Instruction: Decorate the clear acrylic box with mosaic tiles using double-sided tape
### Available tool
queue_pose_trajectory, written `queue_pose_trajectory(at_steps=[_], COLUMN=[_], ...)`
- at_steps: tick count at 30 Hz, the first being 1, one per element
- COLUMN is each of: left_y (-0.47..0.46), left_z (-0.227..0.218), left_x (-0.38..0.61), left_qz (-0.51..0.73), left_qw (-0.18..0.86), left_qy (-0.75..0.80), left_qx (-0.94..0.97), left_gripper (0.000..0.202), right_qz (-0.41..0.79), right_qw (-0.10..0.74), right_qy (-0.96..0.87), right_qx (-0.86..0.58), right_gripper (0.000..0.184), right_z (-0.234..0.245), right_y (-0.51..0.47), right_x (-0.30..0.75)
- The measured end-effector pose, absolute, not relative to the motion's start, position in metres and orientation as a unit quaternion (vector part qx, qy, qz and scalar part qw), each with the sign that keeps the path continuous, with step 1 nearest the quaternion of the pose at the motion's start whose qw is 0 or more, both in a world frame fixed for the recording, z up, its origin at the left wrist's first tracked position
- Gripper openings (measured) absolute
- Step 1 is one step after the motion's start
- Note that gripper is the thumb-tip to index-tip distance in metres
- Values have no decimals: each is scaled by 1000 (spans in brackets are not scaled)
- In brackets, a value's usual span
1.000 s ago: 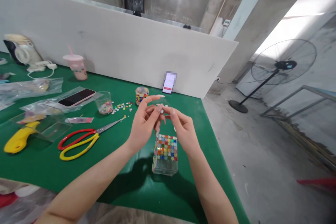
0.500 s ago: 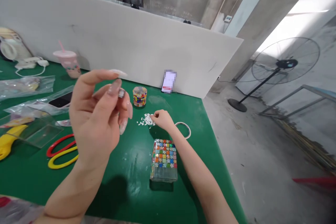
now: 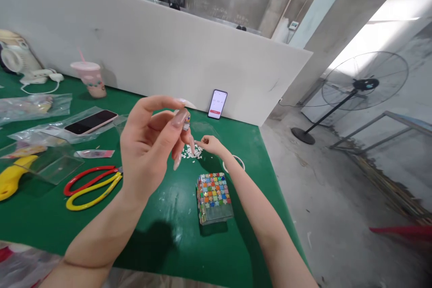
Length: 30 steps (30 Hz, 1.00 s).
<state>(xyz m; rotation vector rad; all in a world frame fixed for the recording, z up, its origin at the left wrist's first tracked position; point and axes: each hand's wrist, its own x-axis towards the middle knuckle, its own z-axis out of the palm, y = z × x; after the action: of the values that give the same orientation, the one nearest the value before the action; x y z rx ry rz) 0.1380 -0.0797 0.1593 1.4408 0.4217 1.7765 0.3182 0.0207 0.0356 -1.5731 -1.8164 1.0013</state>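
Note:
My left hand (image 3: 148, 148) is raised over the table, thumb and index finger pinching a small shiny mosaic tile (image 3: 186, 122). Farther back, my right hand (image 3: 213, 146) rests at a pile of tiny white pieces (image 3: 192, 153), its fingers curled together; whether a piece sits between them is too small to see. In front of it stands a clear box (image 3: 216, 198) covered with colourful square and star tiles, its lower front strip bare. A thin white ring (image 3: 241, 162) lies beside my right forearm, partly covered by it.
Red-and-yellow-handled pliers (image 3: 94, 185), a clear tray (image 3: 50, 166), a yellow tool (image 3: 15, 179) and a phone (image 3: 92, 122) lie left. A pink cup (image 3: 91, 80) stands behind. Another phone (image 3: 218, 103) leans on the white partition (image 3: 162, 58). The table's edge (image 3: 280, 189) runs along the right.
My left hand has moved right with the tile, uncovering the pliers' joint and hiding the round mosaic jar. My right hand stays at the white pile, slightly higher in view.

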Motion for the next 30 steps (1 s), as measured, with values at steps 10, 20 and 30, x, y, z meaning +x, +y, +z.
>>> queue_pose_trajectory(at_steps=[10,20,30], left_y=[-108,-136,-130], left_z=[155,152,149], left_x=[156,168,166], left_qz=[568,540,515], left_qw=[460,289,165], left_qy=[216,152,156], left_qx=[648,776,826], left_gripper=[19,45,57], right_qz=[385,434,438], right_qw=[568,582,550], right_qy=[-586,-593,-609], right_qx=[-431,-348,-366], right_gripper=[55,33,33], right_z=[142,133,141], right_y=[-135,-160,-160], right_x=[296,297,306])
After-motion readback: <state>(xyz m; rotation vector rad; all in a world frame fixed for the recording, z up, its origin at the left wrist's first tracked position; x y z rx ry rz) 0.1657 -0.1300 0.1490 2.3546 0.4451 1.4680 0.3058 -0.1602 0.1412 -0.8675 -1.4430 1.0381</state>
